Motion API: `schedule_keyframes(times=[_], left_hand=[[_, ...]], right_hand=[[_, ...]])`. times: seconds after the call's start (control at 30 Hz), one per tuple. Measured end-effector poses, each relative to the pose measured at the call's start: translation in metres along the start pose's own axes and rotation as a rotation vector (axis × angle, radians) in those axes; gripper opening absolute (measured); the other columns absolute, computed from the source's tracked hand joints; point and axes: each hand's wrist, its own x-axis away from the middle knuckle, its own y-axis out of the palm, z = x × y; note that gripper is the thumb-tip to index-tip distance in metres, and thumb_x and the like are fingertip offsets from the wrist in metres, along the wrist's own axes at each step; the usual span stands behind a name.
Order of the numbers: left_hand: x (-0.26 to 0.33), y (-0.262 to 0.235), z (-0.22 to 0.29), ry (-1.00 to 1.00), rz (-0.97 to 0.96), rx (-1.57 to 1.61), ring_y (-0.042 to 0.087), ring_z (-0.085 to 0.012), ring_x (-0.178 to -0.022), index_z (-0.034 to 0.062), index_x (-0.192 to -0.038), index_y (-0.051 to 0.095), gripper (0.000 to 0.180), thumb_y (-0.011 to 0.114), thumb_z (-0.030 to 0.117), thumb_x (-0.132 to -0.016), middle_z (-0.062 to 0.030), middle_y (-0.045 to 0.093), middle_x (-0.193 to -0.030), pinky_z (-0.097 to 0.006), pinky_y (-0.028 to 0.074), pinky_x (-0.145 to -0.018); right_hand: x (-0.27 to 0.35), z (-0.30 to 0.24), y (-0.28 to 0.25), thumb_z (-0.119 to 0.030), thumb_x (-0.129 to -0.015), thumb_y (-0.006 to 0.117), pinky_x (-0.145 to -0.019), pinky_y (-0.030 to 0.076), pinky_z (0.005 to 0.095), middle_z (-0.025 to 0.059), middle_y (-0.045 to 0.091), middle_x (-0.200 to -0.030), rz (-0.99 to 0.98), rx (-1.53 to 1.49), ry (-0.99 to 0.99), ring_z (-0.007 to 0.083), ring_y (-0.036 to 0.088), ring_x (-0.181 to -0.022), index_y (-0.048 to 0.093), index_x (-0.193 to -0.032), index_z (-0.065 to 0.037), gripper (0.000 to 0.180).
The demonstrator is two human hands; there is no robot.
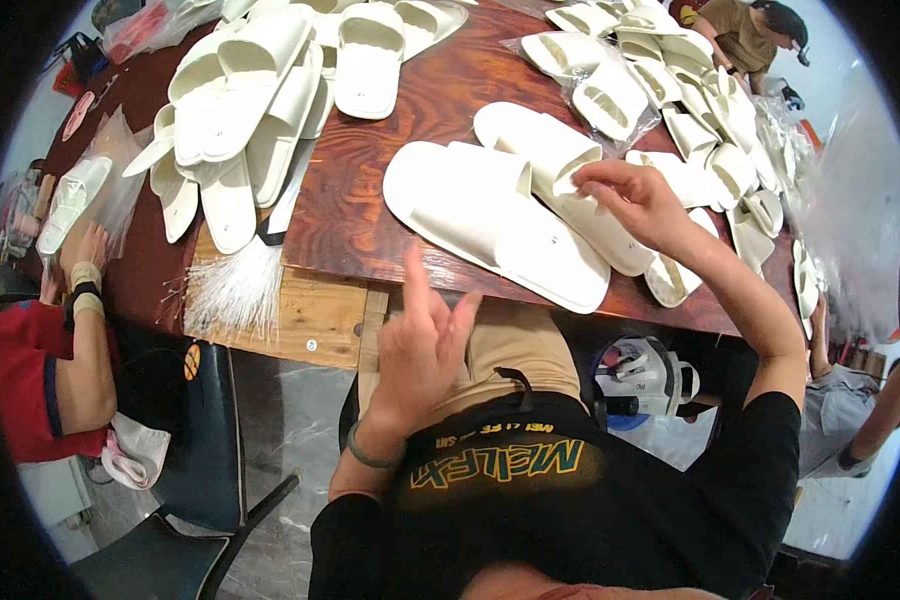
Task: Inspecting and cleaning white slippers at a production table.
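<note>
Two white slippers lie side by side on the wooden table in front of me. The nearer slipper reaches to the table's front edge; the farther slipper lies just behind it, partly covered. Over the farther slipper's strap is my right hand, its thumb and fingers bent together in a pinch. Whether anything small is between those fingertips is too fine to tell. My left hand is held above my lap, short of the table edge, with index finger and thumb stretched apart and nothing visible in it.
White slippers are heaped at the left and right, some in clear bags. A bundle of white strings hangs at the table's left corner. Co-workers sit at both sides; one at the left has a hand by a bagged slipper. A dark chair stands left.
</note>
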Motion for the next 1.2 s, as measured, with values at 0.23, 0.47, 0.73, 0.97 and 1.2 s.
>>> schedule_keyframes(times=[0.23, 0.47, 0.73, 0.97, 1.2], left_hand=[[-0.053, 0.021, 0.009, -0.018, 0.005, -0.405, 0.061, -0.0336, -0.06, -0.0088, -0.134, 0.025, 0.081, 0.066, 0.033, -0.078, -0.0187, 0.061, -0.067, -0.041, 0.047, -0.056], [-0.142, -0.014, -0.015, 0.139, -0.249, -0.529, 0.061, -0.0318, -0.071, 0.0091, -0.133, 0.041, 0.066, 0.061, 0.019, -0.07, -0.0215, 0.059, -0.075, -0.039, 0.047, -0.066], [-0.151, -0.011, -0.04, 0.126, -0.211, -0.318, 0.059, -0.0346, -0.072, 0.017, -0.136, 0.04, 0.064, 0.056, 0.02, -0.074, -0.0221, 0.059, -0.077, -0.04, 0.045, -0.068], [-0.129, -0.015, -0.012, 0.071, -0.17, -0.111, 0.041, -0.0035, -0.062, -0.0014, -0.127, 0.045, 0.049, 0.063, 0.004, -0.082, 0.0039, 0.054, -0.079, -0.017, 0.034, -0.054], [-0.073, -0.035, 0.071, 0.085, -1.099, 0.116, 0.04, -0.0053, -0.046, 0.003, -0.095, 0.065, 0.018, 0.064, 0.013, -0.08, 0.0004, 0.049, -0.052, -0.021, 0.033, -0.044]], right_hand=[[-0.024, 0.064, -0.011, -0.003, -0.081, 0.056, -0.092, 0.04, 0.0368, 0.0179, 0.055, -0.11, 0.188, 0.467, -0.431, 0.0304, 0.051, -0.106, 0.041, -0.128, -0.005, 0.049], [-0.045, 0.103, 0.01, 0.003, -0.086, 0.042, -0.086, 0.041, 0.0366, 0.0176, 0.053, -0.108, 0.441, 0.331, -0.355, 0.0312, 0.053, -0.097, 0.045, -0.122, 0.001, 0.036], [0.008, 0.076, -0.019, -0.007, -0.083, 0.051, -0.091, 0.039, 0.0378, 0.0213, 0.05, -0.113, 0.626, 0.476, -0.371, 0.0338, 0.048, -0.107, 0.047, -0.121, -0.002, 0.038], [0.176, 0.051, -0.126, -0.013, -0.081, 0.054, -0.094, 0.037, 0.0394, 0.0215, 0.048, -0.118, 1.137, 1.115, -0.026, 0.0347, 0.046, -0.111, 0.045, -0.123, -0.002, 0.044], [0.24, 0.061, -0.104, -0.019, -0.08, 0.058, -0.096, 0.035, 0.041, 0.0218, 0.045, -0.123, 1.031, 1.369, 0.295, 0.0356, 0.044, -0.115, 0.044, -0.125, -0.003, 0.049]])
